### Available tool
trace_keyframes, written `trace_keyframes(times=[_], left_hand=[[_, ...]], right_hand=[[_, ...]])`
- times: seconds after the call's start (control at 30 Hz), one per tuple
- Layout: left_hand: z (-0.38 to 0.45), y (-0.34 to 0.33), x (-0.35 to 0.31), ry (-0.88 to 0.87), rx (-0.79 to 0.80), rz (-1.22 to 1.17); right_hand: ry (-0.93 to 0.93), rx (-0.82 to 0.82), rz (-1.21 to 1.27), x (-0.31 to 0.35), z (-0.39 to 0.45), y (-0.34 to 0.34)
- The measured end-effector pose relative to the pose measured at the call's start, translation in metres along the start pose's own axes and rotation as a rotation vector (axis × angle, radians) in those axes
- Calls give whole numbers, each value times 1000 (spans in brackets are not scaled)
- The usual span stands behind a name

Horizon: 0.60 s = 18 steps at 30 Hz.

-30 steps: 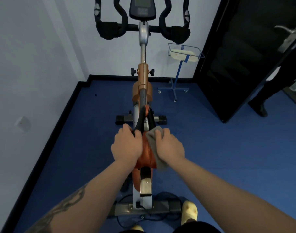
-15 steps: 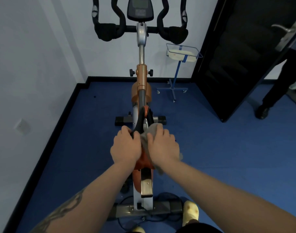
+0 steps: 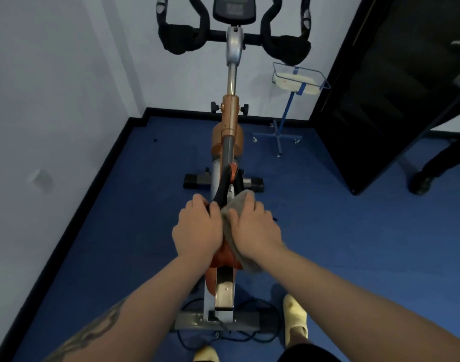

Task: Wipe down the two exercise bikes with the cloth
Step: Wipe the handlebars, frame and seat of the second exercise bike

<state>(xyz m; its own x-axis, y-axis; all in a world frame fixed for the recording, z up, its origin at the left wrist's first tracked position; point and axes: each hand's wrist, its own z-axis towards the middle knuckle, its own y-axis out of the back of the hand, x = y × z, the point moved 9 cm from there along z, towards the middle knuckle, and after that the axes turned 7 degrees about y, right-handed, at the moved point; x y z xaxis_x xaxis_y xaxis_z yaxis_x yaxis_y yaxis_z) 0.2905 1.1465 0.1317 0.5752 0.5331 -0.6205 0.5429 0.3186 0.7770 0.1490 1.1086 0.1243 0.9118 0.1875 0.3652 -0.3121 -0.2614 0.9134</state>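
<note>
One exercise bike stands in front of me, with an orange frame, black handlebars and a console at the top. Its orange and black saddle is just below my hands. My left hand grips the saddle's left side, fingers curled over its edge. My right hand holds a grey cloth against the saddle's right side, with cloth showing ahead of the fingers and behind the wrist. No second bike is in view.
A blue wheeled stand with a wire basket is at the back right. A black door stands open on the right, with a person's leg and shoe beyond it. Cables lie by the bike's rear base, near my foot.
My right hand slid the cloth up and forward over the saddle, closer to my left hand. The left hand stayed put. The person's leg by the door shifted right.
</note>
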Motion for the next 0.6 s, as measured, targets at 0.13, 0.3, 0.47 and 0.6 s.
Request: trace_keyframes(times=[0.13, 0.3, 0.47, 0.6], left_hand=[[0, 1, 8, 47, -14, -45], [-2, 3, 8, 94, -84, 13], [-7, 16, 11, 193, -224, 40], [-29, 34, 26, 381, -494, -131]], right_hand=[[-53, 69, 157, 2, 34, 1], [240, -36, 85, 2, 3, 1], [165, 40, 298, 8, 91, -2], [610, -12, -150, 54, 118, 13]])
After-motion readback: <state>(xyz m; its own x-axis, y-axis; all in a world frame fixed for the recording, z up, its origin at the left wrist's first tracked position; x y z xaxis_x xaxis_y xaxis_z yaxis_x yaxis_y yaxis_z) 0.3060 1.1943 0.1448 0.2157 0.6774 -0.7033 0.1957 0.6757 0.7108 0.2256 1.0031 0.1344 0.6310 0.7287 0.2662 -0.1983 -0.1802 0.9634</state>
